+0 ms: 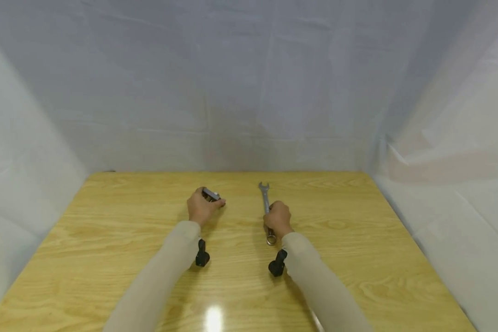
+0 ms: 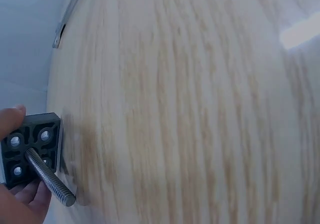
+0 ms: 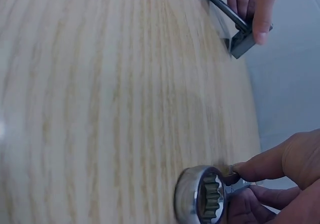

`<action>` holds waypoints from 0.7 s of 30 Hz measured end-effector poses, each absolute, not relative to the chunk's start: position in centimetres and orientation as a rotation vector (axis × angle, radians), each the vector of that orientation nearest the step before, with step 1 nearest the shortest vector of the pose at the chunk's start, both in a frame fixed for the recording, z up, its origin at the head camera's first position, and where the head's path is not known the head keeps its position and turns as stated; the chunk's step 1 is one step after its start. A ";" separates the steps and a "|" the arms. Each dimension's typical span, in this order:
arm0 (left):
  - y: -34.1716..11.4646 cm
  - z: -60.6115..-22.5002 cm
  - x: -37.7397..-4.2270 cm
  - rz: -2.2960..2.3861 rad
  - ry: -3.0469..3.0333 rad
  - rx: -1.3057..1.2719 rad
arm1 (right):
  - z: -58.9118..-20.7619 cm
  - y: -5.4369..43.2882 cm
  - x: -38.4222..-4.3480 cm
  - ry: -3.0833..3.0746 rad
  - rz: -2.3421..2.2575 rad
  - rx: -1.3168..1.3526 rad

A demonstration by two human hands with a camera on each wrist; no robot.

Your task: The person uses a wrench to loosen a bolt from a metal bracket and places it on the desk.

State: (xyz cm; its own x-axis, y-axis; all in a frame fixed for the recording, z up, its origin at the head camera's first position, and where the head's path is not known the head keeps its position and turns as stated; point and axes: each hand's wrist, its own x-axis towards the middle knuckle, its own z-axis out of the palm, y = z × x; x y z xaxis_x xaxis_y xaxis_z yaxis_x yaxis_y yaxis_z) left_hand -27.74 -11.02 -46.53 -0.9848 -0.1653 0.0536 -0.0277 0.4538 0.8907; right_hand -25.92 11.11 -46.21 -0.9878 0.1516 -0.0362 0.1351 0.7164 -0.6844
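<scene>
My left hand (image 1: 200,206) grips a square dark plate (image 1: 210,194) by its edges, over the left-centre of the table. In the left wrist view, the plate (image 2: 36,134) shows several holes, and a threaded metal rod (image 2: 51,178) stands out from its middle. My right hand (image 1: 279,217) pinches a silver combination wrench (image 1: 266,198) around the middle of its shaft. The wrench's open end points to the far edge, with its ring end (image 1: 271,240) toward me. In the right wrist view, the toothed ring end (image 3: 189,196) is close to the tabletop.
A wood-grain table (image 1: 108,258) lies under both hands. Pale sheeting (image 1: 249,92) hangs behind its far edge and along both sides. Small black devices (image 1: 202,253) are worn at both wrists. Light glares off the table's near part.
</scene>
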 end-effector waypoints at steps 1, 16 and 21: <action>-11.0 -46.5 -27.7 -1.596 -2.550 0.179 | -46.3 11.2 -26.0 -2.890 1.173 -0.262; -12.5 -46.4 -27.3 -1.716 -2.495 0.125 | -45.5 12.2 -26.0 -2.900 1.368 -0.337; -12.7 -45.4 -26.5 -1.742 -2.487 0.078 | -45.8 12.5 -25.5 -2.914 1.376 -0.292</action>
State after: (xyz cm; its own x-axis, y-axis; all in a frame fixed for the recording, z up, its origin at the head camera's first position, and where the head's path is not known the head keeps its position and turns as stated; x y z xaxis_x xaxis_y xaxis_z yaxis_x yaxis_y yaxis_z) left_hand -26.49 -12.75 -45.35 -0.9932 -0.1017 0.0564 0.0183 0.3427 0.9393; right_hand -25.51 12.51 -45.83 -0.9794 0.1222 -0.1611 0.2020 0.6228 -0.7558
